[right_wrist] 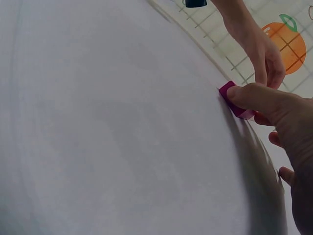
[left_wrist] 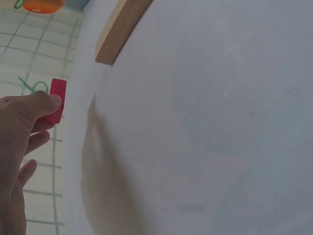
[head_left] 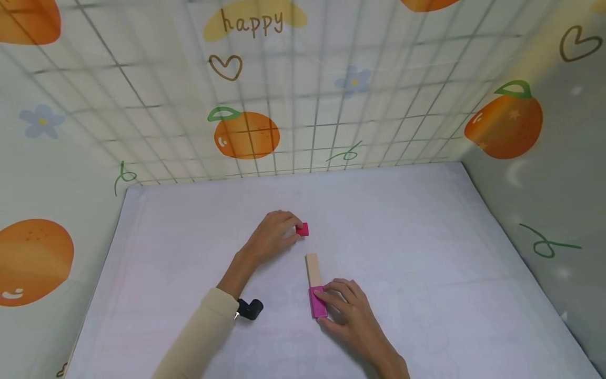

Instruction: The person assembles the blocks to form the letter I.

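My left hand (head_left: 274,234) pinches a small red block (head_left: 304,230), held above the table in the left wrist view, between thumb and fingers. Lower in the head view, my right hand (head_left: 352,316) grips a magenta block (head_left: 318,307) by its sides, with the thumb at its near end. A plain wooden block (head_left: 313,269) extends from the far end of the magenta one, the two lined up end to end. The wooden block's near part (left_wrist: 122,32) also shows in the left wrist view. Fingers partly cover the magenta block (right_wrist: 240,112) in the right wrist view.
Under everything is a white-covered table (head_left: 402,226). Behind it hangs a gridded curtain (head_left: 303,95) printed with oranges, and similar printed sheets stand at both sides. A black device (head_left: 251,309) sits at the left wrist by the sleeve.
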Action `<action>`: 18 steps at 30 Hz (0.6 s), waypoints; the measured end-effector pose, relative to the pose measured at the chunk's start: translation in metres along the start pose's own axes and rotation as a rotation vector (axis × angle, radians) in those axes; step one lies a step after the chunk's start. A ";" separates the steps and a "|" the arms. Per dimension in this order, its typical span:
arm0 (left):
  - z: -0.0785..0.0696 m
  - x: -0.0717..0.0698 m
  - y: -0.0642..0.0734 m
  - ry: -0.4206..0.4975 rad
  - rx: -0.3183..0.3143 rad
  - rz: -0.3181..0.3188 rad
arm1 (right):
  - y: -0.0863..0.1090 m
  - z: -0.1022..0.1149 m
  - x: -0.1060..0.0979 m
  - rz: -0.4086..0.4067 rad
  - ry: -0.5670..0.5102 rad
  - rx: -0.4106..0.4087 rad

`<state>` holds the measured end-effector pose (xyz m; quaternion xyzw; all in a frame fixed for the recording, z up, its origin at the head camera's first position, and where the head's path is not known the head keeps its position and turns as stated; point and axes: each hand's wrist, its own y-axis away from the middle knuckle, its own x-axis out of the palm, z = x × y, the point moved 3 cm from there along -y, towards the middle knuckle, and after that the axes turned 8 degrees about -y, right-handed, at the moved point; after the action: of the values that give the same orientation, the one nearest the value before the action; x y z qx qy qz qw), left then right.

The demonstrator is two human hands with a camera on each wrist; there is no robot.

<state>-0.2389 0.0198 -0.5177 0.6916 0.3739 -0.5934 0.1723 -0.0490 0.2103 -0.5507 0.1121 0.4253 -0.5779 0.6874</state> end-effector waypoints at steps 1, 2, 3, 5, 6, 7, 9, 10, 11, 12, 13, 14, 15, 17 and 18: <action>-0.001 0.001 0.000 0.000 0.000 0.008 | 0.000 0.000 0.000 -0.004 -0.004 -0.006; -0.003 0.002 0.001 0.003 0.001 0.017 | 0.000 0.000 0.000 -0.008 -0.012 -0.015; -0.004 0.003 0.001 0.004 0.004 0.025 | 0.000 0.000 0.000 -0.013 -0.018 -0.027; -0.007 0.006 0.001 -0.001 0.016 0.031 | 0.000 0.000 0.000 -0.027 -0.025 -0.050; -0.009 0.007 0.001 -0.001 0.021 0.032 | 0.000 0.000 0.000 -0.034 -0.026 -0.060; -0.010 0.009 0.002 -0.003 0.029 0.029 | -0.001 0.000 -0.001 -0.041 -0.024 -0.068; -0.013 0.011 0.002 -0.011 0.048 0.020 | -0.001 0.000 -0.001 -0.049 -0.024 -0.077; -0.014 0.012 0.002 -0.020 0.058 0.014 | -0.001 0.000 -0.001 -0.051 -0.026 -0.079; -0.014 0.013 0.002 -0.026 0.063 0.011 | -0.001 0.000 -0.001 -0.051 -0.029 -0.079; -0.015 0.015 0.003 -0.030 0.068 0.009 | -0.001 0.000 -0.001 -0.052 -0.031 -0.083; -0.016 0.016 0.003 -0.036 0.073 0.010 | -0.001 0.000 -0.001 -0.052 -0.032 -0.083; -0.017 0.017 0.003 -0.043 0.076 0.013 | -0.001 0.000 -0.001 -0.050 -0.036 -0.083; -0.017 0.018 0.004 -0.045 0.079 0.014 | -0.001 0.000 0.000 -0.050 -0.037 -0.084; -0.018 0.020 0.004 -0.043 0.079 0.022 | -0.001 -0.001 0.000 -0.048 -0.033 -0.086; -0.019 0.021 0.005 -0.043 0.081 0.025 | -0.001 -0.001 0.000 -0.047 -0.032 -0.086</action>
<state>-0.2220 0.0358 -0.5344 0.6897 0.3371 -0.6206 0.1597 -0.0498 0.2105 -0.5508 0.0630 0.4415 -0.5768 0.6844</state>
